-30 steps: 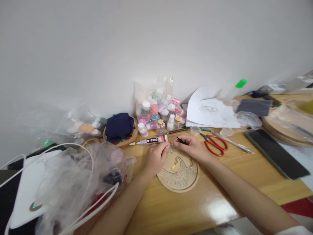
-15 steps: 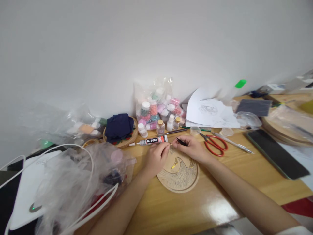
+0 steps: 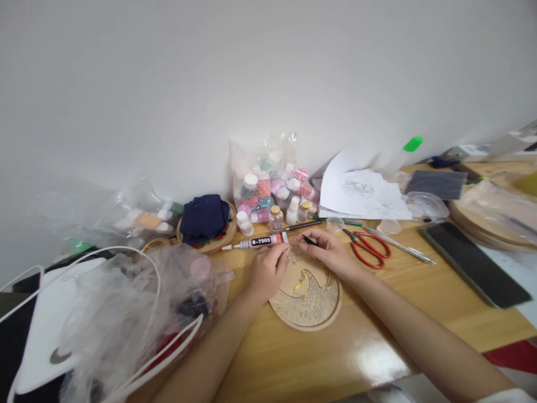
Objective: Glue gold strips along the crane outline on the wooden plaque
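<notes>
A round wooden board [image 3: 308, 313] carved with a bird lies on the table, its neck outlined in gold [image 3: 300, 280]. Over the board's far edge, my left hand [image 3: 271, 267] is closed in a pinch. A thin, gold-coloured strand [image 3: 294, 246], too small to make out well, spans the gap between my fingertips. My right hand [image 3: 327, 252] faces it from the other side, fingers closed, with black tweezers [image 3: 309, 240] held in it. Just beyond my left hand lies a B-7000 glue tube [image 3: 262, 242].
Red-handled scissors [image 3: 371, 249] and a silver pen [image 3: 405, 246] lie right of my right hand, then a phone [image 3: 474, 263]. Small bottles [image 3: 276, 218] and a bag of bead jars [image 3: 264, 187] stand behind. Plastic bags [image 3: 126, 313] and white cables crowd the left.
My right hand's fingers have shifted slightly, and the black tweezers have tilted a little. My left hand stays almost where it was.
</notes>
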### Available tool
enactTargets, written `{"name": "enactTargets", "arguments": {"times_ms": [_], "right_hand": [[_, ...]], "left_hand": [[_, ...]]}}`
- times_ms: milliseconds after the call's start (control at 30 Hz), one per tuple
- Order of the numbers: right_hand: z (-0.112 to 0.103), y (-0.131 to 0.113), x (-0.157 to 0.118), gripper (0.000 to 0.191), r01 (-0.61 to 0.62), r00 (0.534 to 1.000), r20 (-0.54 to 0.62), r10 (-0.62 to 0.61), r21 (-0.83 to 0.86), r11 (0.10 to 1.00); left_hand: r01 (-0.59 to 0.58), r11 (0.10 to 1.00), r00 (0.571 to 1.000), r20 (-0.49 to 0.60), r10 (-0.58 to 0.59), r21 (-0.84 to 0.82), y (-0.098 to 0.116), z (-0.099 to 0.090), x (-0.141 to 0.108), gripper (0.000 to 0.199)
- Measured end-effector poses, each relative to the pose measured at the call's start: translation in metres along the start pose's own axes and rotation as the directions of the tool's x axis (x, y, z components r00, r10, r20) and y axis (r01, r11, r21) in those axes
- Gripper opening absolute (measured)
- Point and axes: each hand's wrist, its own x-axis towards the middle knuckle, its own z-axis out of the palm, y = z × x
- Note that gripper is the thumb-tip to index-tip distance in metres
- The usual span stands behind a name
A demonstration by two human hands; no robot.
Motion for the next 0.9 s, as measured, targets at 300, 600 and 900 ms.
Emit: {"name": "enactTargets", "arguments": {"times_ms": [300,600,900], "right_hand": [[0.0008,0.0065,0.0011,0.020,0.138,0.985,0.115,-0.126,-0.102,0.985],[0.0003,0.0082,-0.0001,0.026,0.158,0.981,0.144,-0.129,-0.213,0.964],[0.0003,0.0032,-0.0007,0.031,0.146,0.983,0.141,-0.118,-0.212,0.966]], "left_hand": [[0.046,0.997,0.999,-0.007,-0.047,-0.059,0.0023,-0.0008,-0.0003,0.020],[0.043,0.997,0.999,0.004,-0.043,-0.057,0.0033,-0.0022,0.0007,0.020],[0.033,0.999,0.999,0.001,-0.033,-0.027,0.0021,-0.0016,0.0001,0.021]]}}
